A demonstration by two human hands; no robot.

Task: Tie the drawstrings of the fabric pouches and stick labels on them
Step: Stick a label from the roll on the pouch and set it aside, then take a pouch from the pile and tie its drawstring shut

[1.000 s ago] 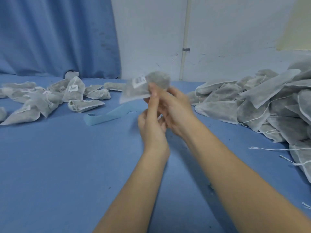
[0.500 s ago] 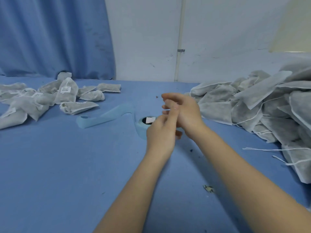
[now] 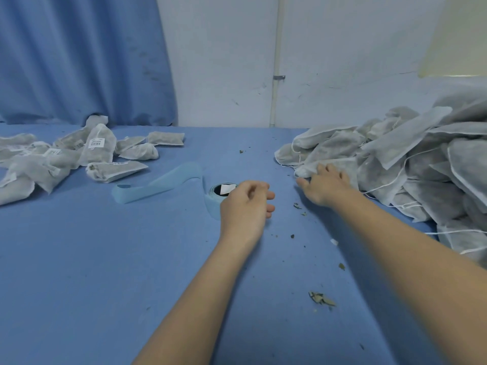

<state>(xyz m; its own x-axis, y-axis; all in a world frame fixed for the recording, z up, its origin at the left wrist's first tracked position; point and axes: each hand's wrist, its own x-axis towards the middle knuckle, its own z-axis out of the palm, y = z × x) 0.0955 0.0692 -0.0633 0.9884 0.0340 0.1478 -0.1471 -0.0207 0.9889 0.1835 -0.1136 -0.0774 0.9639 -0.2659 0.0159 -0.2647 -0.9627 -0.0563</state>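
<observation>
A heap of grey fabric pouches (image 3: 411,164) with loose white drawstrings fills the right side of the blue table. My right hand (image 3: 325,184) reaches onto the nearest pouch (image 3: 311,168) of that heap, fingers spread over it. My left hand (image 3: 247,204) hovers mid-table with loosely curled fingers and holds nothing. Just left of it stands the blue label roll (image 3: 214,200), a white label (image 3: 227,188) showing at its core and its backing strip (image 3: 158,185) trailing left. Tied, labelled pouches (image 3: 97,146) lie scattered at the left.
Small dry crumbs (image 3: 320,297) dot the blue table cloth (image 3: 79,259) near my right forearm. A blue curtain (image 3: 79,56) hangs at the back left, and a white wall with a pipe (image 3: 275,61) stands behind the table.
The labelled pouch held up a second ago has left my hands. My hands have parted: the right moved out to the heap, the left dropped beside the label roll.
</observation>
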